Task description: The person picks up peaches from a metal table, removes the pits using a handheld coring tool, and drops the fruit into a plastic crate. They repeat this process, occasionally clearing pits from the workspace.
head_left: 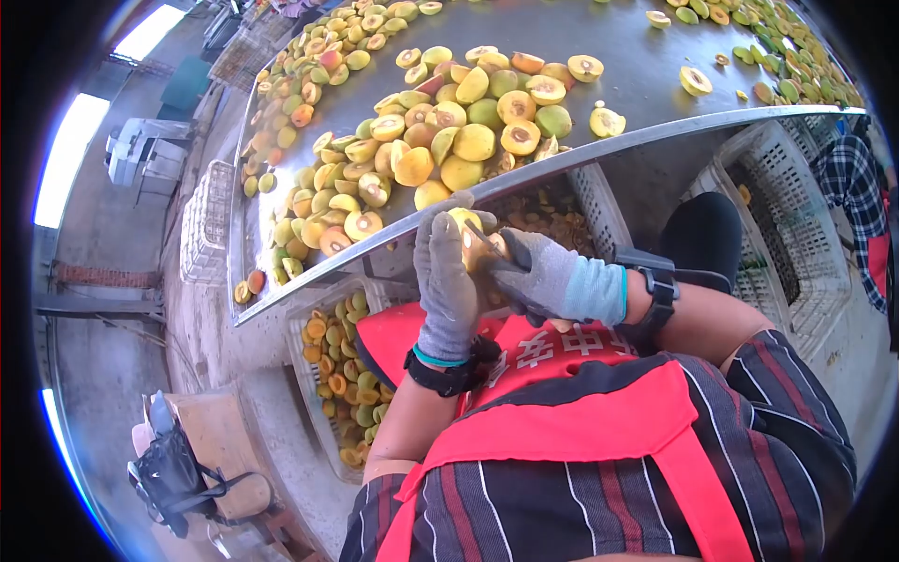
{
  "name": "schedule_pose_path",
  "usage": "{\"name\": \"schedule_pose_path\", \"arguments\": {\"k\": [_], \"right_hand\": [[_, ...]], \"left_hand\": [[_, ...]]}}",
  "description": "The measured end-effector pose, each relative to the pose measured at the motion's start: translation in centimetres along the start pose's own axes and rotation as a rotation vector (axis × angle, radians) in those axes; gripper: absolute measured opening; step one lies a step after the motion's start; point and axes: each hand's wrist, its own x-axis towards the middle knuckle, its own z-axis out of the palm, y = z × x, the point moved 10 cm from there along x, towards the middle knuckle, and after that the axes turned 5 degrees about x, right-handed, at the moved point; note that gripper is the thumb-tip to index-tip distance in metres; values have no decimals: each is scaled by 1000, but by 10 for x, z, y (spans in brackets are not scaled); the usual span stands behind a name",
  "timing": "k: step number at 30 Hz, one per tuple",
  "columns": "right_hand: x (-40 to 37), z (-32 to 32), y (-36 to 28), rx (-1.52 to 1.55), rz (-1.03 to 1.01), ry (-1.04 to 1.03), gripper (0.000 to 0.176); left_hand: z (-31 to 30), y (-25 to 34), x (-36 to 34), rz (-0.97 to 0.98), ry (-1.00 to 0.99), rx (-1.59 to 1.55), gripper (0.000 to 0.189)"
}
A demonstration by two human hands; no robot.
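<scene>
Fingers (438, 234) of the gloved left hand (448, 290) are curled round a yellow-green fruit (465, 222), held in front of the near edge of the metal bench (646, 66). The gloved right hand (548, 276) grips a knife (485, 245), its blade against the fruit. A pile of halved fruit (449, 122) lies on the bench just beyond. A crate (302, 370) of halves stands below the bench, to the left.

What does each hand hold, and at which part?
Left hand wraps a yellow-green fruit around its side; right hand grips a knife by its handle, blade on the fruit.
</scene>
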Motion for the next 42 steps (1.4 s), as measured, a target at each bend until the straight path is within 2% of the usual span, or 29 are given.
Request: {"name": "schedule_pose_path", "arguments": {"k": [1, 2, 4, 5, 6, 8, 9, 10, 12, 13, 14, 16, 17, 18, 20, 21, 22, 23, 24, 25, 26, 28, 29, 30, 33, 35, 37, 39, 42], "right_hand": [[-5, 1, 7, -14, 176, -21, 33], [-3, -1, 15, -15, 176, -20, 33], [0, -12, -6, -597, -268, 112, 29], [1, -14, -3, -552, -237, 88, 27], [4, -18, 5, -555, -240, 86, 27], [2, -24, -13, -307, -399, 157, 27], [-2, -37, 15, 124, -89, 172, 27], [-10, -46, 10, 284, 14, 234, 25], [-5, -64, 14, 337, -109, 248, 23], [-7, -66, 13, 296, -44, 275, 23], [-8, -66, 13, 298, -45, 277, 23], [-9, -68, 12, 233, -25, 283, 24], [-11, -69, 10, 230, -24, 284, 24], [-12, -65, 8, 208, 3, 231, 25], [-12, -58, 10, 188, 33, 172, 27], [-12, -56, 2, 6, -59, 164, 28], [-13, -53, -8, -176, -153, 157, 30], [-14, -47, -21, -395, -255, 162, 32], [-11, -46, -20, -396, -254, 163, 32], [-9, -41, -23, -486, -327, 157, 32], [-8, -36, -28, -577, -400, 150, 33], [-6, -36, -28, -629, -390, 167, 36], [-5, -36, -27, -698, -371, 173, 36], [-3, -35, -25, -766, -351, 178, 37], [-2, -33, -25, -767, -373, 212, 39], [-2, -31, -27, -764, -377, 217, 40], [-1, -29, -29, -761, -381, 222, 40], [0, -25, -29, -720, -373, 207, 32], [-1, -22, -32, -610, -392, 200, 35]], "left_hand": [[-2, 2, 1, 3, 2, 36, 44], [-2, 4, 3, 3, 2, 34, 44], [4, 11, 4, -9, -74, 274, 43], [-3, -2, 5, -88, -104, 313, 45], [-2, -2, 4, -84, -102, 313, 45], [9, -3, -1, -211, -43, -190, 49], [5, -17, -1, -353, -76, -444, 56], [1, -14, -1, -352, -68, -446, 56], [8, -1, 0, -303, -150, -730, 51], [9, 4, 0, -277, -190, -809, 53], [8, 5, 0, -279, -192, -808, 53], [9, 22, 0, -115, -262, -630, 55], [4, 22, -2, -78, -176, -582, 57], [0, 20, -1, -77, -172, -585, 57], [5, 11, -5, -182, -337, -652, 58], [8, 3, -8, -267, -365, -728, 63], [10, 3, -9, -266, -364, -726, 63], [8, -12, -11, -403, -259, -713, 66], [7, -26, -16, -538, -152, -699, 69], [-6, -29, -14, -504, 40, -600, 71], [-1, -27, -14, -503, 37, -602, 71], [10, -15, -15, -422, -59, -638, 66], [10, -2, -14, -246, -234, -440, 59], [7, -4, -14, -246, -234, -440, 59], [5, -5, -15, -272, -226, -390, 57], [4, -3, -14, -284, -140, -374, 54], [8, -4, -13, -283, -163, -372, 53], [12, -4, -12, -281, -185, -369, 52], [10, -10, -8, -278, -94, -339, 48]]}}
